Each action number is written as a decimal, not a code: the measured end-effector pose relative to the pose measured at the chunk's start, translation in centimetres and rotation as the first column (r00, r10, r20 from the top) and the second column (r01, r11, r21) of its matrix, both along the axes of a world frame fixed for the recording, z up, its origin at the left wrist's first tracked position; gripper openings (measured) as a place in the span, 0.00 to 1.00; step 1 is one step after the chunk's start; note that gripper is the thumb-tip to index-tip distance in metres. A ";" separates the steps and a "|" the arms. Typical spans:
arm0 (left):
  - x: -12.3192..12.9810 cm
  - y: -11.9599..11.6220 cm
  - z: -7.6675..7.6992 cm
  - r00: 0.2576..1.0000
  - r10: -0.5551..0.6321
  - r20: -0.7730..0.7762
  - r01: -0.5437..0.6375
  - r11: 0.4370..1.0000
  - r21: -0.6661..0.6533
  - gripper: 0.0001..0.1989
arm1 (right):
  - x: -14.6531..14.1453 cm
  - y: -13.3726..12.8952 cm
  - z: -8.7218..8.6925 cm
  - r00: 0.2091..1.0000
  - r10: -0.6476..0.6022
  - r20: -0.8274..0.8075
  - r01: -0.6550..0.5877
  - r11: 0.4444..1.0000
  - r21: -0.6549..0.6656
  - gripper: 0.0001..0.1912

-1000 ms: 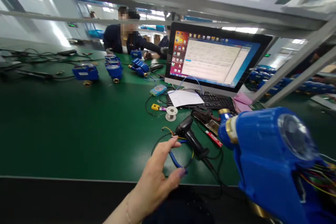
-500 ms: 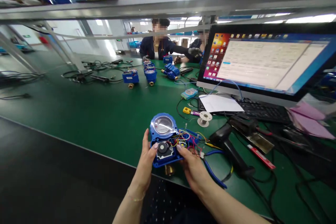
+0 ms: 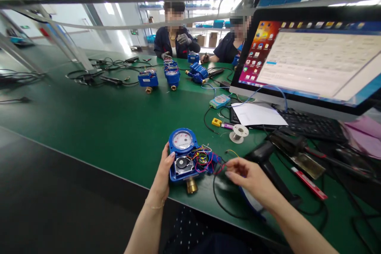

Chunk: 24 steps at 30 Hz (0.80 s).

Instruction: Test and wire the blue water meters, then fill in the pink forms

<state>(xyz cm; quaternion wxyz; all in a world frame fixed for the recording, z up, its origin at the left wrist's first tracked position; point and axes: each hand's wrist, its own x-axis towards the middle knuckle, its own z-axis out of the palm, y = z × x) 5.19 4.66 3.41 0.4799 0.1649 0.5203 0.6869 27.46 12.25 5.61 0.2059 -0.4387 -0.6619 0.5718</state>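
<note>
Blue meter (image 3: 183, 158) at the near edge of the green surface (image 3: 113, 127), its clear round dial (image 3: 182, 140) facing up and its case open; brass fitting (image 3: 192, 186) points toward the wearer. Left hand (image 3: 162, 170) holds the meter by its left side, fingers clamped on the case, thumb on top beside the black round part (image 3: 182, 162). Right hand (image 3: 253, 176) is at the thin coloured wires (image 3: 212, 162) on the meter's right; thumb and fingertips close together, but cannot tell whether a wire is pinched. Black cable (image 3: 218, 198) curves below the wires. Black handheld scanner (image 3: 275, 176) lies behind the right hand; wire spool (image 3: 239, 133) and white paper (image 3: 258, 114) lie farther back, near the monitor (image 3: 315, 63). Across the surface, two people (image 3: 175, 43) (image 3: 230, 45) sit beyond several other blue meters (image 3: 148, 80).
</note>
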 end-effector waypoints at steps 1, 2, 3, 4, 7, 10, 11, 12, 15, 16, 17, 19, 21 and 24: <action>0.0 0.1 -0.2 1.000 -0.009 0.013 0.009 1.000 0.015 0.30 | 0.1 1.1 0.2 0.999 0.000 0.038 -0.004 0.993 0.119 0.20; 0.0 0.1 -0.3 1.000 -0.009 0.025 0.008 1.000 0.026 0.30 | 0.0 2.2 0.4 0.997 0.025 0.072 -0.041 0.972 0.230 0.22; 0.0 0.1 -0.5 0.999 -0.007 0.031 0.006 0.999 0.034 0.30 | -0.3 3.3 0.6 0.991 0.080 0.107 -0.111 0.941 0.320 0.28; 0.0 0.2 -0.6 0.999 -0.004 0.034 0.003 0.999 0.038 0.29 | -0.9 4.4 0.8 0.976 0.161 0.149 -0.207 0.901 0.383 0.36; -0.1 0.2 -0.9 1.000 -0.005 0.029 0.004 0.999 0.042 0.29 | -3.1 7.3 1.2 0.842 0.450 0.299 -0.537 0.755 0.376 0.55; 0.0 0.2 -0.8 1.000 -0.005 0.030 0.003 0.998 0.058 0.30 | -4.9 9.3 1.1 0.654 0.689 0.312 -0.756 0.608 0.240 0.61; 0.1 0.2 -0.7 1.000 0.001 0.030 -0.003 0.998 0.064 0.30 | -5.3 9.7 1.1 0.600 0.748 0.285 -0.800 0.564 0.204 0.59; 0.1 0.1 -0.6 0.999 0.009 0.032 -0.011 0.998 0.066 0.30 | -5.5 9.9 1.0 0.555 0.788 0.266 -0.832 0.527 0.173 0.57; 0.2 0.0 -0.5 0.999 0.014 0.044 -0.017 0.998 0.062 0.29 | -5.2 10.2 0.9 0.524 0.788 0.324 -0.849 0.516 0.117 0.45; 0.2 0.0 -0.5 0.999 0.010 0.047 -0.013 0.998 0.063 0.29 | -4.9 10.1 1.0 0.539 0.760 0.362 -0.835 0.537 0.117 0.42; 0.1 0.0 -0.6 0.999 0.008 0.048 -0.011 0.998 0.068 0.29 | -4.6 10.1 1.1 0.561 0.728 0.394 -0.818 0.561 0.129 0.40; 0.0 0.0 -0.9 0.999 0.009 0.048 -0.013 0.997 0.075 0.29 | -3.9 10.1 1.3 0.605 0.671 0.429 -0.784 0.597 0.171 0.38; 0.0 -0.1 -1.0 0.999 0.015 0.049 -0.019 0.996 0.089 0.29 | -3.3 10.0 1.6 0.639 0.663 0.390 -0.758 0.629 0.175 0.36; 0.2 -0.1 -1.0 0.998 0.026 0.048 -0.031 0.993 0.116 0.28 | -2.8 9.7 2.0 0.672 0.732 0.115 -0.737 0.676 0.005 0.32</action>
